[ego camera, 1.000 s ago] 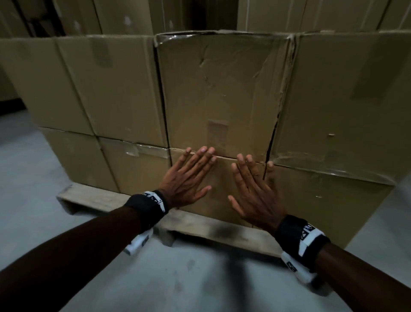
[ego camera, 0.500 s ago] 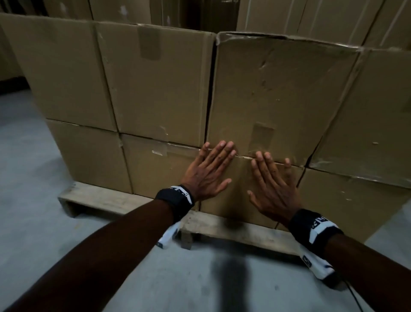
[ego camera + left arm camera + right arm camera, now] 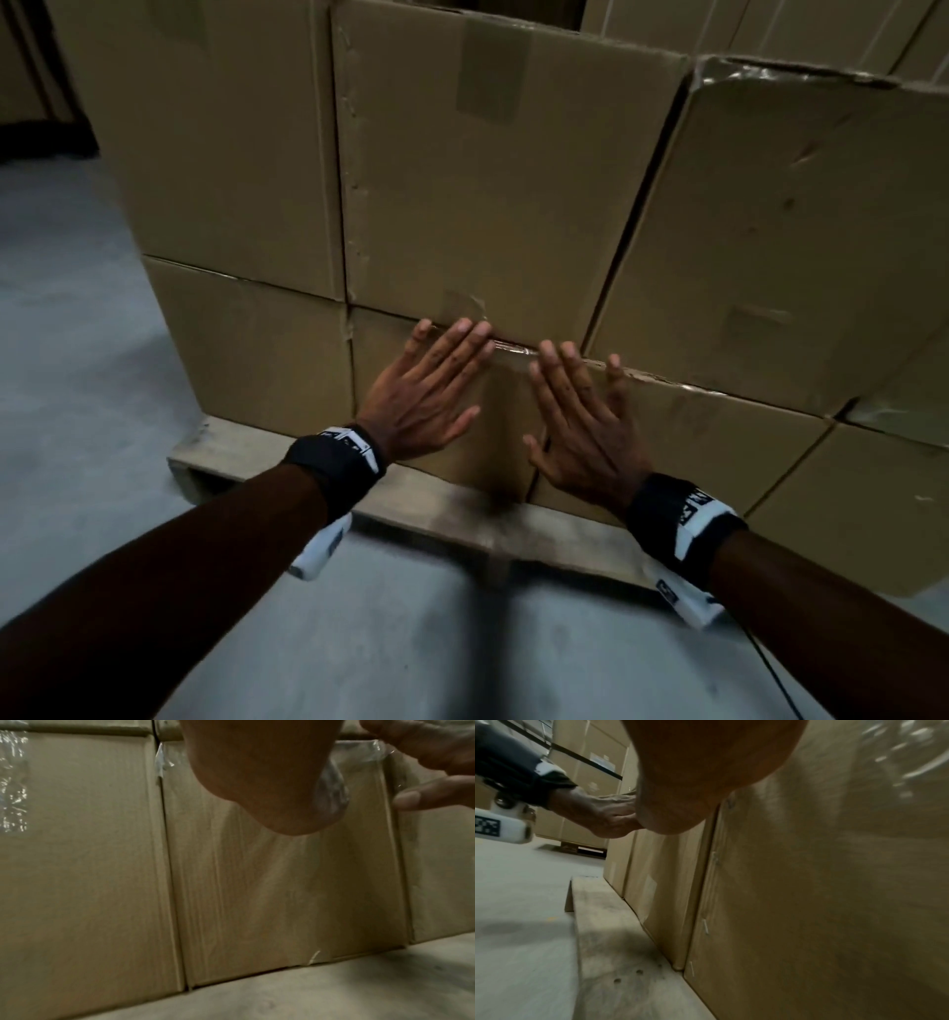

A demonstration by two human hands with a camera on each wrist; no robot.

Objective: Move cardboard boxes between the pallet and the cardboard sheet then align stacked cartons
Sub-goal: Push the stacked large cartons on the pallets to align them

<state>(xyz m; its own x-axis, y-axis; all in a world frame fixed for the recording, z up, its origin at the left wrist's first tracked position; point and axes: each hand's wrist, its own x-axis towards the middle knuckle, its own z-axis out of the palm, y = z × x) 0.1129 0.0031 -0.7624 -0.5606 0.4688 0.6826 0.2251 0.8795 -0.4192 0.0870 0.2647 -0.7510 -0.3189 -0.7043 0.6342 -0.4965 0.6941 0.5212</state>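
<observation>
Both my hands are sitting further left along the stack than a second ago, and the pile is looming larger as I am leaning in closer. My left hand [image 3: 422, 395] is lying flat, fingers straight and a little spread, on the face of the bottom carton [image 3: 462, 421], fingertips reaching the seam under the upper carton [image 3: 493, 180]. My right hand [image 3: 580, 426] is doing the same just beside it, straddling the vertical joint to the neighbouring bottom carton [image 3: 683, 447]. Neither grip is curling around anything; both palms are simply pressing on cardboard.

These cartons are standing two tiers high on the wooden pallet [image 3: 246, 452], which is resting on the grey concrete floor [image 3: 77, 385]. From the left wrist view, the carton face [image 3: 282, 882] is showing fine vertical ribbing and clear tape at its top corners; in the right wrist view the pallet's edge board [image 3: 608, 933] is jutting out in front of the boxes.

I am judging the bottom carton to be heavy to shift, since it is carrying another box. Its cardboard looks stiff at the edges but likely to dent mid-panel, and the crumpled carton [image 3: 801, 216] at upper right is already showing creases. Pushing low and near the corners seems safest to me; the taped patches may be slick.
</observation>
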